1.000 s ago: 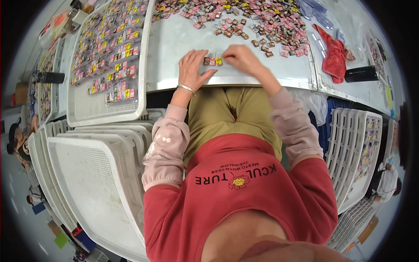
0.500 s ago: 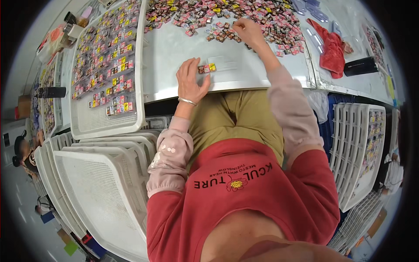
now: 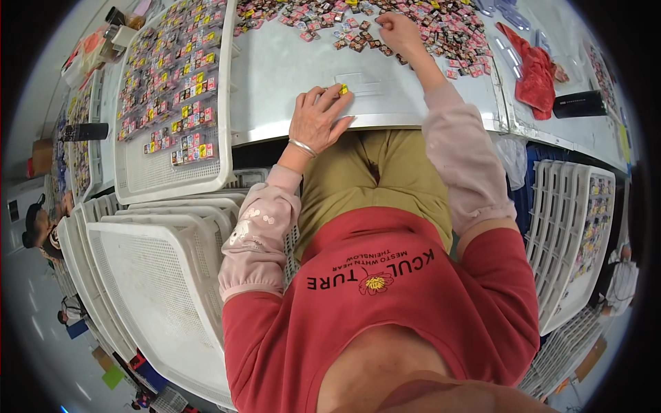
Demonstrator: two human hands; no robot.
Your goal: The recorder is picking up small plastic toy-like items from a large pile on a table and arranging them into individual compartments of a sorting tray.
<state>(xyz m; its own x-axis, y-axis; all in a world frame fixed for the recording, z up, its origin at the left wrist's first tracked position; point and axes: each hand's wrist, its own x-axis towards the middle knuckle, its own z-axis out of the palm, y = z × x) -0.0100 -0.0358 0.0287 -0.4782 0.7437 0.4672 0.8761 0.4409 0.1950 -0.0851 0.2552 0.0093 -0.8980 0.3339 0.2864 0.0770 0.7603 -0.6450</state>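
Observation:
My left hand [image 3: 320,120] lies palm down near the table's front edge, its fingers stretched out over small square pieces. A yellow piece [image 3: 343,89] shows at its fingertips; those beside it are hidden under the fingers. Just beyond lies a clear plastic case [image 3: 359,84], flat on the table. Farther off, my right hand [image 3: 401,33] is over the near edge of a wide pile of small pink, black and white square pieces [image 3: 447,41]. Its fingers are closed together, and I cannot see what they hold, if anything.
At the left, a white perforated tray [image 3: 172,180] carries rows of filled clear cases [image 3: 196,148]. Stacked empty trays [image 3: 148,275] stand below it. A red cloth [image 3: 533,79] and a black cylindrical object [image 3: 580,104] lie at the right. More trays [image 3: 561,227] stand lower right.
My left hand has slid right and now covers most of the small pieces near the clear case. My right hand remains at the pile, its fingers more curled in. The view has shifted slightly.

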